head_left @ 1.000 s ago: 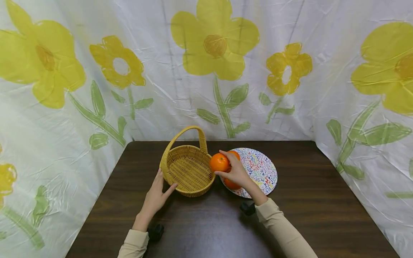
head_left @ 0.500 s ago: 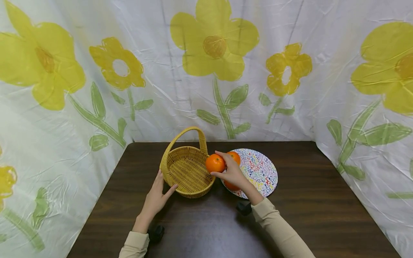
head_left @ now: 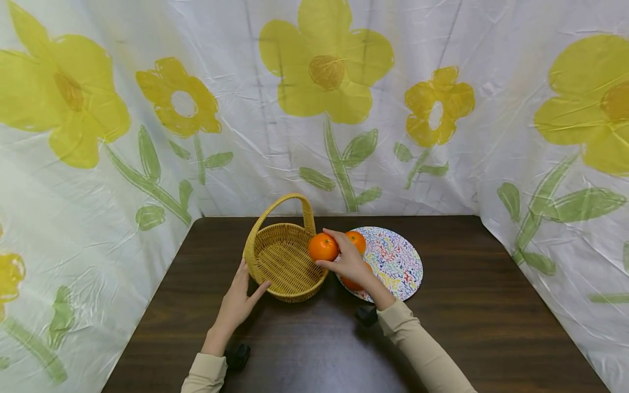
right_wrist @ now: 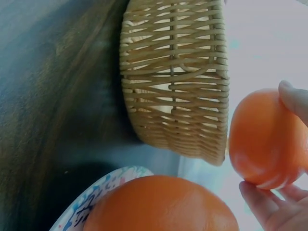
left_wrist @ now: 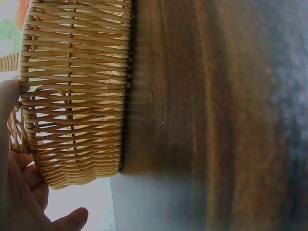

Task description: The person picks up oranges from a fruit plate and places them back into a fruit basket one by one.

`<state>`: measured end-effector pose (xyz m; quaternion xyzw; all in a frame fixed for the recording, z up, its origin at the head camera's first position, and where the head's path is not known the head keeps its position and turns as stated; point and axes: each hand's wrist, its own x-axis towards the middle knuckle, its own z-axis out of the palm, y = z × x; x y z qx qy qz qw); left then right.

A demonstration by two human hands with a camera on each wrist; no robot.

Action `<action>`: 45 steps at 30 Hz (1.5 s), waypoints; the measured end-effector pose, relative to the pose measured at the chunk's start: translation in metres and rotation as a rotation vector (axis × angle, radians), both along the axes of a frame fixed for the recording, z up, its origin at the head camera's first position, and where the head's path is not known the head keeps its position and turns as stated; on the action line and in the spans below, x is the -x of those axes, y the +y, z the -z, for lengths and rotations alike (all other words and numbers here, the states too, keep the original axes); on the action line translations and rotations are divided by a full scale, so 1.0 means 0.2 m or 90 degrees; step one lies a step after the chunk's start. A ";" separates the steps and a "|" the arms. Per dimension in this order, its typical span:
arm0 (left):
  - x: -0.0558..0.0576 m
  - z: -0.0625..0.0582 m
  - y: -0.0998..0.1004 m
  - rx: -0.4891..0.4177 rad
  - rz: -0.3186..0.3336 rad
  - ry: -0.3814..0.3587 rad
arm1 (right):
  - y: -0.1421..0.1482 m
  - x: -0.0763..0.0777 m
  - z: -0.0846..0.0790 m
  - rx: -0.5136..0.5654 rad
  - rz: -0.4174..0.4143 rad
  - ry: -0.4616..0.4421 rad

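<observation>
In the head view, my right hand (head_left: 348, 265) holds an orange (head_left: 323, 247) by its side, at the right rim of a yellow woven basket (head_left: 287, 295). The right wrist view shows the held orange (right_wrist: 264, 139) between thumb and fingers, just past the basket's rim (right_wrist: 221, 72). My left hand (head_left: 237, 297) rests against the basket's front left side, fingers straight and thumb spread along the rim. In the left wrist view, its thumb (left_wrist: 8, 96) touches the rim. Two more oranges lie on the plate: a rear orange (head_left: 356, 241) and a front orange (head_left: 351, 284), partly hidden by my right hand.
A round white plate (head_left: 400, 262) with multicoloured marks stands right of the basket. The basket's tall arched handle (head_left: 290, 196) rises over its left and back. Under everything is a dark wooden table (head_left: 467, 305); a flowered curtain (head_left: 236, 164) hangs behind it.
My right hand has carried the orange leftward from above the plate's left edge to the basket's right rim. The left hand and basket have stayed in place.
</observation>
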<state>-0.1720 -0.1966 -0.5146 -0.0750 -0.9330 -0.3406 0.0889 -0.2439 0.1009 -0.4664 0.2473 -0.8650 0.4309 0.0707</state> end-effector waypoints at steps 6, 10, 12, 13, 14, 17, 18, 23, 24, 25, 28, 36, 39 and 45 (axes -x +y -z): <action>0.00 0.00 0.00 0.005 -0.003 -0.007 | -0.03 0.02 0.00 -0.012 -0.002 0.006; 0.00 0.00 0.00 0.006 -0.003 -0.006 | -0.04 0.03 0.00 -0.019 -0.004 0.004; 0.00 0.00 0.00 0.007 -0.003 -0.005 | -0.04 0.04 0.00 -0.023 -0.006 0.004; 0.00 0.00 0.00 0.007 -0.002 -0.003 | -0.05 0.04 0.00 -0.027 -0.006 0.003; 0.00 0.00 0.00 0.007 -0.002 -0.002 | -0.05 0.04 0.00 -0.028 -0.007 0.001; 0.00 0.00 -0.01 0.005 -0.002 0.001 | -0.06 0.04 -0.01 -0.033 -0.006 -0.002; 0.00 0.00 -0.01 0.005 -0.001 0.003 | -0.06 0.05 -0.01 -0.036 -0.004 -0.003; 0.00 0.01 -0.01 0.004 -0.001 -0.002 | -0.08 0.04 -0.01 -0.055 0.007 0.015; 0.00 0.01 -0.01 0.004 -0.001 -0.004 | -0.08 0.04 -0.01 -0.057 0.010 0.021; 0.00 0.01 -0.01 0.004 -0.001 -0.005 | -0.08 0.04 -0.01 -0.060 0.012 0.027; 0.00 0.01 -0.01 0.002 0.000 -0.005 | -0.09 0.05 -0.01 -0.061 0.014 0.050; 0.00 0.01 0.00 0.005 -0.002 0.006 | -0.11 0.06 0.01 -0.045 0.016 0.034; 0.00 0.00 0.00 0.009 -0.002 0.007 | -0.12 0.06 0.01 -0.048 0.019 0.023; 0.00 0.00 0.00 0.007 -0.003 0.001 | -0.14 0.07 0.01 -0.056 0.014 0.026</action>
